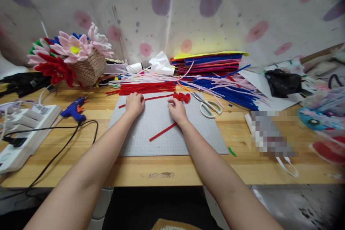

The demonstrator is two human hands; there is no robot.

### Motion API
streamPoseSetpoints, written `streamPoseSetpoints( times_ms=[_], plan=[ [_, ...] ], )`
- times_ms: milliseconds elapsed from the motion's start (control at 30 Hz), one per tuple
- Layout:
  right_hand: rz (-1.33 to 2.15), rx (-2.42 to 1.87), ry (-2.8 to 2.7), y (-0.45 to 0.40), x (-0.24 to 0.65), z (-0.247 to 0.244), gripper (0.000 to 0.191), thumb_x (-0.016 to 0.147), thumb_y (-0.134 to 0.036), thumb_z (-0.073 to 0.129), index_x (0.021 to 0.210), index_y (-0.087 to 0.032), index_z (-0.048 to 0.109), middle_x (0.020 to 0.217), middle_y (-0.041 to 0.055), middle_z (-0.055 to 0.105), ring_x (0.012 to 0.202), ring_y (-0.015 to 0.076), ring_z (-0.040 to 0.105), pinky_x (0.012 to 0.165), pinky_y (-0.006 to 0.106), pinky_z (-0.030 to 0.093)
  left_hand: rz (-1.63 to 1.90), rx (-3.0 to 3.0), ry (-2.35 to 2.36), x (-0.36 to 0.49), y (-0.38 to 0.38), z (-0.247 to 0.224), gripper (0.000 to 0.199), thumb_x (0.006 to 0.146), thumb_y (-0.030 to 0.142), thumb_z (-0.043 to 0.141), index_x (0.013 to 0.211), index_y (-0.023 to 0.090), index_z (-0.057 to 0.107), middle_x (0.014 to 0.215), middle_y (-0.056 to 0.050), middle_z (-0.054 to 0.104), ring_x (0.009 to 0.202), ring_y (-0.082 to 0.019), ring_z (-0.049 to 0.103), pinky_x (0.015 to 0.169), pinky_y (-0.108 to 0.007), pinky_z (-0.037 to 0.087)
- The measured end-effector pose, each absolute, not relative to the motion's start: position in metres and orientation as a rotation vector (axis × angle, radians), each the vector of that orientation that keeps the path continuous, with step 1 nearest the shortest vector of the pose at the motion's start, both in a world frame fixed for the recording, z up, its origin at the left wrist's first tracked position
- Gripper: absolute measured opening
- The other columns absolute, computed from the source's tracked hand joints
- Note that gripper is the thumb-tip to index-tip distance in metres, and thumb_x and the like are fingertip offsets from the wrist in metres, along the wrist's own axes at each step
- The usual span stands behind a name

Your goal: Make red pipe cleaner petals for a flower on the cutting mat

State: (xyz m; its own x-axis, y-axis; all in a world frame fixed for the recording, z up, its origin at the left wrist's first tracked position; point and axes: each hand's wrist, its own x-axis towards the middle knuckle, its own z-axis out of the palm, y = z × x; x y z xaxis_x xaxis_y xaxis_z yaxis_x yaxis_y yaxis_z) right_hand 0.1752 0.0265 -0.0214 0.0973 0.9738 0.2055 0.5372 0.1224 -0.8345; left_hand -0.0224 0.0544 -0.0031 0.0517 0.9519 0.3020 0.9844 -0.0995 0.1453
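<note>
Fuzzy craft stems everywhere on this one. Two red stems, velvety and pencil-straight, lie on a grey cutting mat [159,149] with a fine printed grid: the upper stem [159,97] slants near the mat's far edge and passes by the left hand [135,103], while the lower stem [163,132] sits about mid-mat, one end tucked behind the right wrist. Left hand's fingers are curled down towards the mat near its far left corner; can't tell if they've got hold of that upper stem. Right hand [176,109] is half curled, closer to the far right corner, and I can't tell whether it's pinching anything either. Just past it there's a crinkly red coiled piece [182,97], with metal scissors [207,105] beside it, pale handles overhanging the mat's right edge. The table [129,172] is smooth, light, grainy wood with a scuffed patch at the near edge, and behind it hangs a whitish backdrop [134,0] blotched pink and purple. Along the table's far edge: a red bundle [148,87], more stems in blue and pale pink, and at the far left a tilted basket [95,66] of thin sticks stuffed with plush pink and red flowers [71,46].
</note>
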Motion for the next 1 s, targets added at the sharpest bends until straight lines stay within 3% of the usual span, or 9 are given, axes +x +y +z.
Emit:
streamPoseSetpoints(
  times_ms=[167, 333, 567, 667, 800, 1000],
  plan=[
    [0.636, -1.537, -1.622, 0.025, 0.173, -0.023, 0.022, 0.071, -0.017, 0.044, 0.085, -0.019, 0.061, 0.093, 0.0031, 0.063, 0.082, 0.0147, 0.057, 0.082, 0.031, 0.043, -0.389, -2.255, -1.948, -0.031, 0.052, 0.001, 0.021, 0.080, 0.025, 0.038, 0.085, 0.019, 0.058, 0.092, -0.009, 0.058, 0.092, -0.024, 0.048, 0.079, -0.036, 0.036],
    [0.643, -1.550, -1.647, 0.021, 0.170, -0.022, 0.020, 0.073, -0.017, 0.044, 0.083, -0.021, 0.061, 0.092, 0.0016, 0.063, 0.083, 0.0140, 0.057, 0.081, 0.030, 0.043, -0.565, -2.146, -1.873, -0.038, 0.070, 0.019, 0.025, 0.083, 0.026, 0.033, 0.093, 0.018, 0.055, 0.095, -0.010, 0.057, 0.096, -0.025, 0.048, 0.083, -0.038, 0.034],
    [0.657, -1.580, -1.659, 0.020, 0.168, -0.020, 0.019, 0.073, -0.018, 0.045, 0.083, -0.022, 0.061, 0.093, 0.0008, 0.062, 0.080, 0.0137, 0.057, 0.079, 0.029, 0.043, -0.486, -2.155, -1.964, -0.027, 0.107, 0.034, 0.029, 0.077, 0.025, 0.045, 0.103, 0.017, 0.053, 0.108, -0.014, 0.052, 0.105, -0.028, 0.045, 0.086, -0.040, 0.036],
    [0.654, -1.599, -1.674, 0.021, 0.168, -0.020, 0.019, 0.073, -0.018, 0.045, 0.084, -0.022, 0.061, 0.094, 0.0008, 0.062, 0.078, 0.0138, 0.057, 0.077, 0.029, 0.043, -0.372, -2.351, -1.878, -0.012, 0.109, 0.026, 0.026, 0.078, 0.022, 0.041, 0.100, 0.018, 0.054, 0.106, -0.013, 0.055, 0.104, -0.027, 0.048, 0.082, -0.039, 0.041],
    [0.664, -1.585, -1.657, 0.021, 0.168, -0.021, 0.019, 0.073, -0.018, 0.045, 0.083, -0.022, 0.061, 0.092, 0.0009, 0.062, 0.078, 0.0137, 0.057, 0.076, 0.029, 0.043, -0.402, -2.129, -2.163, -0.002, 0.113, 0.018, 0.031, 0.073, 0.014, 0.040, 0.101, 0.015, 0.055, 0.104, -0.016, 0.057, 0.096, -0.029, 0.053, 0.071, -0.041, 0.045],
    [0.646, -1.535, -1.556, 0.022, 0.166, -0.020, 0.020, 0.074, -0.018, 0.044, 0.087, -0.020, 0.059, 0.093, 0.0018, 0.062, 0.074, 0.0125, 0.056, 0.076, 0.028, 0.043, -0.404, -2.215, -2.075, -0.020, 0.111, 0.013, 0.020, 0.071, 0.021, 0.047, 0.086, 0.021, 0.062, 0.102, -0.011, 0.057, 0.100, -0.029, 0.048, 0.072, -0.039, 0.046]
  ],
)
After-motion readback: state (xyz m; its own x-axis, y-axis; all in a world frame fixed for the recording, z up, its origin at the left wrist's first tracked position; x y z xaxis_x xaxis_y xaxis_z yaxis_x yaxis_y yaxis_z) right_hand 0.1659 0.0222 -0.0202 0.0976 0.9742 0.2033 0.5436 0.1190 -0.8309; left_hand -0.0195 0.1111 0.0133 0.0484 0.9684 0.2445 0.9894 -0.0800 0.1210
